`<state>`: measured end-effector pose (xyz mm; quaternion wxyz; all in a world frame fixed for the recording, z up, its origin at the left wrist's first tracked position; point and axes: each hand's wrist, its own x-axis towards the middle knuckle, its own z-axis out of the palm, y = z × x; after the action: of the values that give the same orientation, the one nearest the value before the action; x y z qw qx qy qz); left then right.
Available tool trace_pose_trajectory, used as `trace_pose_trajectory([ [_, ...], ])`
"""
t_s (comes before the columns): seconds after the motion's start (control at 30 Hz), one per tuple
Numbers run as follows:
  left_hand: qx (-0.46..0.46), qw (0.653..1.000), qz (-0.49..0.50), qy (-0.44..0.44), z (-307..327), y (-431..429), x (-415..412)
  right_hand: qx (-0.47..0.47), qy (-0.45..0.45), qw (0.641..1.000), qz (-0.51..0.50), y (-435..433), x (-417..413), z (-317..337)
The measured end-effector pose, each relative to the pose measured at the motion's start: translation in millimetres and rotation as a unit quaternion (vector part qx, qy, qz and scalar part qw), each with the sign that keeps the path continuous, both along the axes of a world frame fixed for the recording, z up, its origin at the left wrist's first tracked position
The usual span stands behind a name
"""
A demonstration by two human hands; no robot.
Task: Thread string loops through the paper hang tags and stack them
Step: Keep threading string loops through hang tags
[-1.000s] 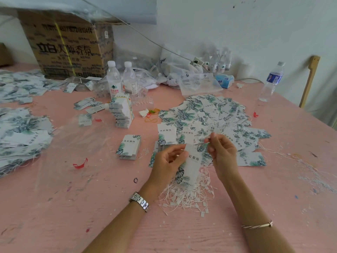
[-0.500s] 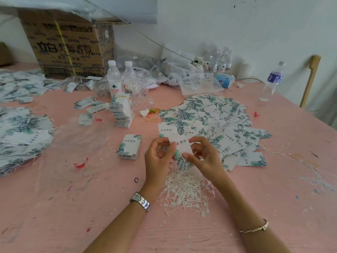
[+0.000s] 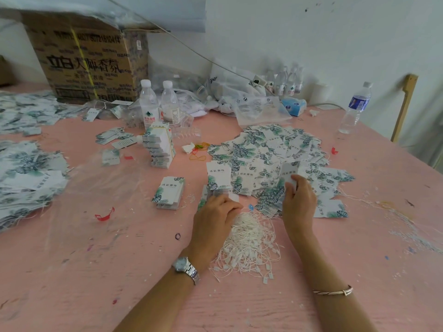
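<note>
Half a second ago both hands met in the middle of the frame, working one tag between them above the strings; now they have parted. The left hand (image 3: 215, 219) has dropped palm-down onto the upper edge of the pile of string loops (image 3: 249, 248), which lies on the pink bench (image 3: 72, 271) just below the centre of the frame. Its fingers (image 3: 230, 207) are curled downward, and I cannot tell whether they pinch a loop, since the tips are hidden under the hand. The right hand (image 3: 299, 202) has swung out to the right of centre and carries the hang tag (image 3: 289, 172) with it. It pinches the tag's lower end between thumb and fingers, so the tag stands nearly upright over the near edge of the heap of tags (image 3: 263, 149) spread across the middle right. To the left of the hands, the small stack (image 3: 169, 191) sits where it did, with the tall stack (image 3: 160, 147) above it. Two water bottles (image 3: 148, 104) and the cardboard box (image 3: 88, 65) stand at the upper left. A wristwatch (image 3: 185, 269) shows on the left wrist and a thin bangle (image 3: 333, 291) on the right.
</note>
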<state>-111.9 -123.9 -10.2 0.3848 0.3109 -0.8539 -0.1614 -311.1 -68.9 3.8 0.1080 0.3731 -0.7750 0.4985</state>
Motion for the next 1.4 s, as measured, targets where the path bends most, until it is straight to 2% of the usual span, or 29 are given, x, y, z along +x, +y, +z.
trace_pose_trajectory([
  [0.1, -0.007, 0.999, 0.007, -0.031, 2.0, -3.6, 4.4, 0.059, -0.016, 0.998, -0.025, -1.6, 0.7, -0.3],
  [0.27, 0.008, 0.999, 0.002, -0.048, 5.2, -3.9, 5.0, 0.185, 0.027, 0.978, -0.09, -1.4, 0.5, 0.2],
  [0.47, 0.009, 0.996, -0.066, -0.065, 3.5, 0.3, 0.0, 0.274, 0.036, 0.953, -0.125, 0.8, 1.9, -0.6],
  [0.57, 0.012, 0.995, -0.069, -0.068, 2.1, 1.8, -2.6, 0.232, 0.038, 0.968, -0.088, -0.8, 4.4, 0.7],
  [0.67, 0.018, 0.996, -0.058, -0.059, 1.4, 1.3, -2.6, 0.145, 0.093, 0.983, 0.062, -0.3, 9.9, 1.7],
  [0.77, 0.017, 0.998, -0.041, -0.051, 0.9, 0.9, -2.5, 0.131, 0.164, 0.947, 0.245, 0.3, 19.1, -3.4],
  [0.83, 0.013, 0.998, -0.03, -0.048, -0.6, 0.6, -3.9, 0.133, 0.179, 0.926, 0.304, 0.3, 23.5, -6.5],
  [1.07, 0.009, 1.0, 0.002, -0.021, -1.5, -0.4, -4.5, 0.103, 0.132, 0.931, 0.325, 1.1, 19.4, -8.0],
  [1.23, 0.015, 1.0, 0.017, 0.017, -0.7, 0.0, -3.5, 0.041, 0.066, 0.938, 0.338, -1.7, 21.8, -1.7],
  [1.4, 0.034, 0.997, 0.015, 0.064, -0.9, 0.7, -5.6, 0.054, -0.024, 0.92, 0.388, 3.6, 25.5, 4.8],
])
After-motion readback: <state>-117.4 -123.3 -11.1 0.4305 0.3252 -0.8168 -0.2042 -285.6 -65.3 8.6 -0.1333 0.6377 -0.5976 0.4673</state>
